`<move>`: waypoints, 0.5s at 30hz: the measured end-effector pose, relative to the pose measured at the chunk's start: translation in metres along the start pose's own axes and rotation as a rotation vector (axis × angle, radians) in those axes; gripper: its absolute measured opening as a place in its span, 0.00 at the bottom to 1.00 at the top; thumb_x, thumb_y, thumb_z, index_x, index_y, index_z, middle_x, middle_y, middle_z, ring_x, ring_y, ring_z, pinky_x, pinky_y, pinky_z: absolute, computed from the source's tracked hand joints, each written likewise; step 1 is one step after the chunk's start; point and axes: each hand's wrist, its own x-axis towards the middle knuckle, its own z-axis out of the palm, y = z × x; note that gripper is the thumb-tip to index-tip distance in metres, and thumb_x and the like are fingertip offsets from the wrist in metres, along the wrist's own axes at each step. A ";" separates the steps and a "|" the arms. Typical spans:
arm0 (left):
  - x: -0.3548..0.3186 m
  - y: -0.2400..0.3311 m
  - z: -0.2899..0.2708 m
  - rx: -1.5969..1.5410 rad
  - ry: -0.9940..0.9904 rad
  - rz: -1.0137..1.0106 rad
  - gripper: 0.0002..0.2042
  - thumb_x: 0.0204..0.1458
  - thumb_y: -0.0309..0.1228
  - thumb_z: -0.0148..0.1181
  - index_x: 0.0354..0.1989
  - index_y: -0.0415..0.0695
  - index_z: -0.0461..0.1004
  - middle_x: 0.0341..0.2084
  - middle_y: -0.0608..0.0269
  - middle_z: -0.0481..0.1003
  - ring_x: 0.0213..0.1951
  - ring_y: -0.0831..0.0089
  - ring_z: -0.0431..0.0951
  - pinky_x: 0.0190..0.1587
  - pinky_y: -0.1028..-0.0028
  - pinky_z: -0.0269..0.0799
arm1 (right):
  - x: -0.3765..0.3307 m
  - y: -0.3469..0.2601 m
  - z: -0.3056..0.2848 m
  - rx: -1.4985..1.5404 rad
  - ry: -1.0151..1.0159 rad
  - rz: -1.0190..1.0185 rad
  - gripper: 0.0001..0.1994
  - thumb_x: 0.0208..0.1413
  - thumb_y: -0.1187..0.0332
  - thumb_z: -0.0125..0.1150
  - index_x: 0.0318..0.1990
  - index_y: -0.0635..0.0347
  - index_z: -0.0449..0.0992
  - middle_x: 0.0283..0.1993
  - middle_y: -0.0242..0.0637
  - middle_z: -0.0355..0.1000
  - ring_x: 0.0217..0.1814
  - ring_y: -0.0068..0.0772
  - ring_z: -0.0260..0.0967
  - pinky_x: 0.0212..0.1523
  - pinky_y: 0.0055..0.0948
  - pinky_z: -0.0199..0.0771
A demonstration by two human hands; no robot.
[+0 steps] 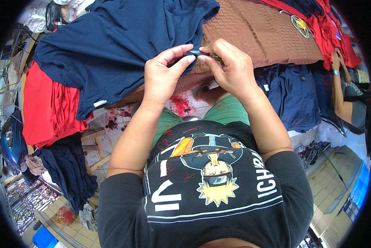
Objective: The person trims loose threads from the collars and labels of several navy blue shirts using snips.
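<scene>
In front of me, above my lap, both hands meet at a small dark piece with a grey strip (197, 52); its exact kind I cannot make out. My left hand (165, 71) pinches its left end between thumb and fingers. The other end sits between the thumb and forefinger of my right hand (230, 66), whose curled fingers hide part of something dark beneath them. Just beyond and left of my hands, a navy blue garment (123, 39) spreads across the brown patterned cloth (251, 33), close to my left fingertips.
Folded red garments (53, 107) hang at the left, over dark ones. Navy garments (291, 97) lie at the right. A pale cord loop (300, 27) rests at the far right of the brown cloth. Another person's arm (338, 82) reaches toward red fabric (349, 51).
</scene>
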 end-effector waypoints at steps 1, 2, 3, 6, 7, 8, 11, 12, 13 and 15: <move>0.000 0.000 0.001 0.002 0.009 -0.009 0.13 0.51 0.23 0.63 0.46 0.38 0.77 0.40 0.64 0.79 0.41 0.82 0.76 0.46 0.81 0.71 | 0.000 0.000 -0.001 -0.022 -0.008 -0.024 0.08 0.50 0.65 0.64 0.33 0.57 0.73 0.32 0.37 0.73 0.35 0.42 0.73 0.33 0.34 0.74; 0.000 0.000 0.002 0.004 0.017 -0.018 0.11 0.51 0.24 0.64 0.43 0.38 0.79 0.40 0.64 0.79 0.41 0.81 0.76 0.47 0.80 0.71 | 0.001 0.001 -0.002 -0.015 -0.009 -0.024 0.08 0.50 0.65 0.64 0.33 0.57 0.74 0.32 0.37 0.73 0.35 0.42 0.73 0.33 0.34 0.73; 0.000 -0.001 0.003 0.006 0.025 -0.026 0.09 0.51 0.25 0.64 0.40 0.38 0.80 0.40 0.64 0.78 0.41 0.80 0.76 0.47 0.79 0.70 | 0.002 0.002 -0.003 -0.009 -0.010 -0.022 0.08 0.50 0.65 0.64 0.33 0.57 0.74 0.32 0.37 0.73 0.35 0.43 0.73 0.33 0.34 0.73; 0.007 -0.001 -0.006 0.413 0.006 0.357 0.06 0.49 0.29 0.66 0.30 0.39 0.82 0.36 0.61 0.78 0.40 0.76 0.76 0.45 0.77 0.70 | 0.001 0.013 -0.007 0.075 0.070 0.067 0.08 0.50 0.67 0.65 0.36 0.58 0.75 0.32 0.38 0.73 0.34 0.42 0.74 0.33 0.32 0.73; 0.010 0.006 -0.006 0.276 0.036 0.349 0.09 0.50 0.31 0.65 0.22 0.40 0.80 0.34 0.60 0.76 0.41 0.71 0.75 0.44 0.76 0.68 | 0.002 0.014 -0.015 0.129 0.101 0.173 0.10 0.50 0.68 0.66 0.38 0.58 0.75 0.33 0.41 0.74 0.32 0.39 0.74 0.33 0.29 0.73; 0.016 0.010 -0.010 0.270 0.050 0.409 0.10 0.53 0.30 0.62 0.22 0.39 0.80 0.34 0.60 0.76 0.40 0.72 0.75 0.44 0.76 0.69 | -0.004 0.029 -0.012 0.276 0.162 0.294 0.10 0.50 0.69 0.67 0.39 0.60 0.75 0.33 0.37 0.74 0.33 0.29 0.73 0.36 0.26 0.72; 0.061 0.027 -0.014 0.368 0.036 0.592 0.09 0.59 0.28 0.55 0.39 0.37 0.79 0.42 0.58 0.76 0.46 0.72 0.74 0.51 0.74 0.67 | 0.002 0.048 -0.013 0.576 0.313 0.490 0.10 0.51 0.69 0.69 0.38 0.61 0.76 0.35 0.26 0.72 0.36 0.15 0.66 0.40 0.20 0.68; 0.079 0.024 -0.011 0.319 0.001 0.458 0.15 0.57 0.32 0.57 0.50 0.37 0.74 0.45 0.53 0.75 0.49 0.68 0.75 0.54 0.73 0.67 | 0.007 0.052 -0.012 0.629 0.276 0.569 0.10 0.51 0.68 0.69 0.38 0.61 0.76 0.35 0.26 0.72 0.36 0.15 0.66 0.40 0.20 0.68; 0.100 0.016 -0.009 0.530 0.022 0.451 0.20 0.55 0.35 0.59 0.53 0.36 0.71 0.48 0.49 0.74 0.51 0.64 0.75 0.55 0.72 0.67 | 0.012 0.054 -0.010 0.676 0.236 0.650 0.10 0.51 0.67 0.69 0.38 0.61 0.76 0.35 0.26 0.73 0.35 0.15 0.65 0.40 0.19 0.67; 0.144 -0.018 -0.005 0.870 0.068 0.496 0.30 0.50 0.41 0.63 0.58 0.35 0.66 0.50 0.45 0.73 0.52 0.55 0.74 0.56 0.66 0.66 | 0.020 0.063 -0.001 0.627 0.161 0.744 0.13 0.52 0.61 0.68 0.39 0.60 0.79 0.33 0.25 0.74 0.34 0.14 0.63 0.38 0.18 0.65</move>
